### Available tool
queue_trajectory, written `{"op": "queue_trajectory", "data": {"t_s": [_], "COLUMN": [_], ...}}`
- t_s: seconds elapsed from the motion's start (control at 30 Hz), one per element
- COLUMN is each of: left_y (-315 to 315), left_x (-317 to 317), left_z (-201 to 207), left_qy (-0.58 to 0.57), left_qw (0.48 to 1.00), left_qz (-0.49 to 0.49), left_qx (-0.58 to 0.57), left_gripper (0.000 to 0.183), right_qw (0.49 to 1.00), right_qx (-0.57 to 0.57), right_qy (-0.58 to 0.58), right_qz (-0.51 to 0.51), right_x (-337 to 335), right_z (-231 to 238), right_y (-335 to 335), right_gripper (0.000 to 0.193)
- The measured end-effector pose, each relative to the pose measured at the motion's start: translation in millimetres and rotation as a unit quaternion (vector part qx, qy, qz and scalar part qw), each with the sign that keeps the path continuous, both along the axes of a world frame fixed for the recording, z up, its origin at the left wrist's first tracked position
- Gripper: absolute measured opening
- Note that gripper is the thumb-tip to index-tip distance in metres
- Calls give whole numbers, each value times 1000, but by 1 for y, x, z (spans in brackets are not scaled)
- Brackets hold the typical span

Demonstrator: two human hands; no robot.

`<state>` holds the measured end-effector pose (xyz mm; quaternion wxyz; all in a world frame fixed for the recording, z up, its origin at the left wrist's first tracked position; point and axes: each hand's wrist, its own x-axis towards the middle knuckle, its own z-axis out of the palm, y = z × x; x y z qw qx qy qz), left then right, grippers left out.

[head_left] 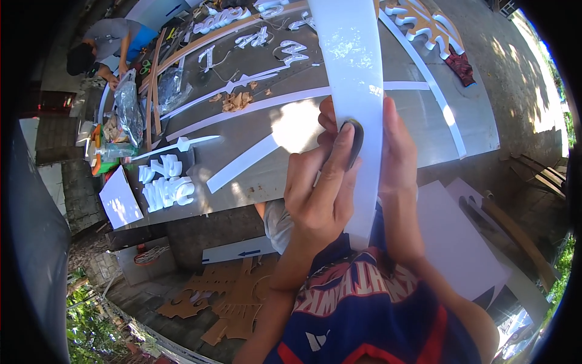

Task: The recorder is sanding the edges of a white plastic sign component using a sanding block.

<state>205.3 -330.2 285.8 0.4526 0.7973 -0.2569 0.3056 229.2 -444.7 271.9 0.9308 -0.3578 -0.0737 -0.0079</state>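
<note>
A long white strip (354, 60) stands up in front of my chest, its lower end near my jersey. My right hand (398, 145) is closed round its right edge, the fingers hidden behind it. My left hand (324, 185) lies at the left edge and pinches a small dark rounded object (356, 144) against the strip's face. What exactly this dark object is cannot be made out. Bright, patchy glints mark the strip's upper face.
A metal-topped table (242, 182) bears white raised letters (170, 191), thin white strips (242, 162) and crumpled brown paper (236, 101). Another person (109, 45) works at its far left. Cut cardboard (236, 297) lies on the floor; white sheets (454, 230) are at the right.
</note>
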Motion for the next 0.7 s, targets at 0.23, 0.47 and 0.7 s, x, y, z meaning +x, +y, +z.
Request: {"op": "queue_trajectory", "data": {"t_s": [0.23,0.47,0.7], "left_y": [10,17,9], "left_x": [45,60,20], "left_z": [9,19,-3], "left_qy": [-57,-100,27], "left_qw": [998,994,999], "left_qz": [36,-36,-15], "left_qx": [8,-25,-14], "left_gripper": [29,44,44], "right_qw": [998,998,995], "right_qx": [-15,8,32], "right_qy": [57,66,97], "right_qz": [34,-4,-16], "right_x": [-3,-1,-1], "right_z": [-3,-4,-16], "right_y": [4,10,4], "right_gripper": [56,55,50]}}
